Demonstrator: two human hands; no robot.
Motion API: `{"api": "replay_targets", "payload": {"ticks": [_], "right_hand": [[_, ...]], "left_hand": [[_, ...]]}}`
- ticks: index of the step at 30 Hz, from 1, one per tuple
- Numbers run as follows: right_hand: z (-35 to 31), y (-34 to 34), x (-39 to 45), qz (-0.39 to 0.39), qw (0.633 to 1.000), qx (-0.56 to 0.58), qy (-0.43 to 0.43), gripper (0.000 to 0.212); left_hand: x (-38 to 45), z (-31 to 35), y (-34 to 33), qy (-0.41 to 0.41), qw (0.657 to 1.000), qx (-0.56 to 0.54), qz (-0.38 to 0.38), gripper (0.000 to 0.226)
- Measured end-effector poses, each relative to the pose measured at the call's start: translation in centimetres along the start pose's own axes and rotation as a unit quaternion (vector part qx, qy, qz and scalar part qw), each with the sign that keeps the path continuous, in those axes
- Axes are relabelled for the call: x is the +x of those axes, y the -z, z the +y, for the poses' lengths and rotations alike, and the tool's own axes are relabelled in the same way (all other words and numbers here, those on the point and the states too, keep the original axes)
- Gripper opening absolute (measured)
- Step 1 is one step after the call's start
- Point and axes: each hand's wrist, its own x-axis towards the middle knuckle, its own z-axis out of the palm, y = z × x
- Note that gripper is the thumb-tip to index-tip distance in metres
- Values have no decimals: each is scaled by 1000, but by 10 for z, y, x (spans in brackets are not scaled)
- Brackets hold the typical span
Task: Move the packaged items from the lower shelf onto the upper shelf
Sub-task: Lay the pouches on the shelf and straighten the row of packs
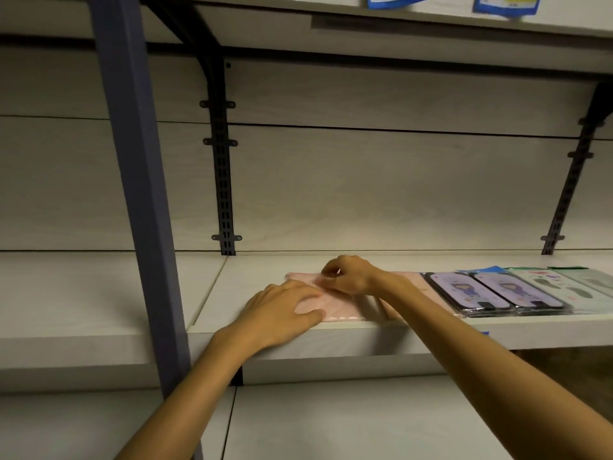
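A flat pink package (335, 310) in clear wrap lies on the white shelf (331, 340) in front of me, near its front edge. My left hand (282, 310) rests flat on the package's near left part, fingers straight. My right hand (345, 273) sits on the package's far edge with curled fingers that pinch the wrap. To the right, several flat packages lie in a row: two purple ones (481, 290) and green-and-white insole packs (564, 287).
A blue-grey upright post (139, 194) stands at the left, in front of the shelf. Black slotted brackets (224, 180) run up the back wall. A higher shelf (431, 18) holds blue-edged packs at the top. Another shelf (365, 423) lies below.
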Motion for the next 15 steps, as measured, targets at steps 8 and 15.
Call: {"api": "replay_targets", "payload": {"ticks": [8, 15], "right_hand": [[-11, -8, -3, 35, 999, 4, 5, 50], [-3, 13, -37, 12, 990, 103, -95, 44]], "left_hand": [[-7, -6, 0, 3, 1000, -18, 22, 53], [-5, -5, -7, 8, 999, 0, 46, 62]]}}
